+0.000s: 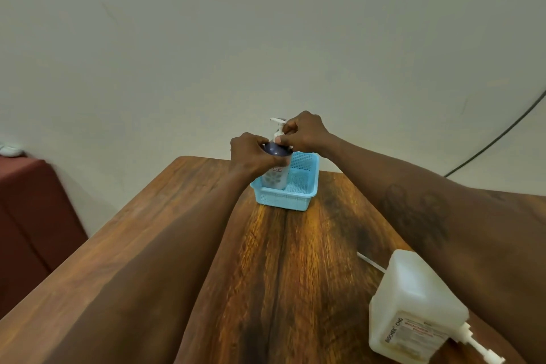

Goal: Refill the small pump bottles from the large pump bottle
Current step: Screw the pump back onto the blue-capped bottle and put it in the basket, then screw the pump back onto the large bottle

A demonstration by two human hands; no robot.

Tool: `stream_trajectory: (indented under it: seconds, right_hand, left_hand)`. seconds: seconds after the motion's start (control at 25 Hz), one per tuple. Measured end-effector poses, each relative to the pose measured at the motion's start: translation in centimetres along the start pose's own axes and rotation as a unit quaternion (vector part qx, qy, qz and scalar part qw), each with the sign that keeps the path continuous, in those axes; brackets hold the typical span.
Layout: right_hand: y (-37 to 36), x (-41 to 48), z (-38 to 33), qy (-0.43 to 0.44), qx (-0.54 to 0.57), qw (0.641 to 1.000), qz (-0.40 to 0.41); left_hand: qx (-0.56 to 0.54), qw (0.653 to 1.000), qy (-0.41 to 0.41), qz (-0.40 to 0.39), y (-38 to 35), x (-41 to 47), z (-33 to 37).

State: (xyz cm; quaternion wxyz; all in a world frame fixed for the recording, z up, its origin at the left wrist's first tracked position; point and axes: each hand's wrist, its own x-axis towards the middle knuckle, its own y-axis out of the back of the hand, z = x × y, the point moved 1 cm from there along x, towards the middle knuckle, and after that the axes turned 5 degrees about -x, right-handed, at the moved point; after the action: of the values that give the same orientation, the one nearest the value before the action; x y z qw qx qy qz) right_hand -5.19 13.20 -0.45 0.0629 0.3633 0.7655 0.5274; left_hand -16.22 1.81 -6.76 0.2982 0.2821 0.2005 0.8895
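A small white pump bottle (276,177) with a dark blue shoulder stands in the left part of a light blue perforated basket (285,201) at the far end of the wooden table. My left hand (249,154) wraps around the bottle's upper body. My right hand (305,131) pinches the white pump collar just above the dark shoulder; the pump head sticks up behind my fingers. The large translucent pump bottle (413,301) lies on its side at the near right, its pump nozzle pointing to the lower right.
The wooden table (266,275) narrows toward a pale wall. A dark red piece of furniture (29,216) stands to the left, with something pale on top. A black cable (502,133) runs down the wall at right. A thin white tube (370,261) lies beside the large bottle.
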Motion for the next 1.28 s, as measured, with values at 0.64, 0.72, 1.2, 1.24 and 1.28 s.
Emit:
stream_trajectory:
  seconds: [0.64,0.72,1.2,1.24,1.28]
  right_hand:
    - [2.9,-4.9,0.3,0.004,-0.031,0.996,-0.082]
    - [4.0,-6.6,0.5,0.005,-0.021,0.997,-0.076]
    - [10.8,-20.0,3.4,-0.032,0.050,0.998,-0.004]
    - [11.3,-21.1,3.9,-0.037,0.056,0.998,0.002]
    - [11.7,-22.2,4.4,-0.041,0.060,0.997,0.006]
  left_hand:
    - [0.028,0.997,0.045,0.059,0.3,-3.8,1.4]
    - [0.032,0.999,0.016,0.037,1.2,-5.2,2.7]
    - [-0.227,0.947,0.057,-0.220,2.1,-14.3,11.4]
    - [-0.217,0.947,0.044,-0.234,1.9,-15.1,12.0]
    - [-0.206,0.945,0.032,-0.250,1.7,-15.8,12.5]
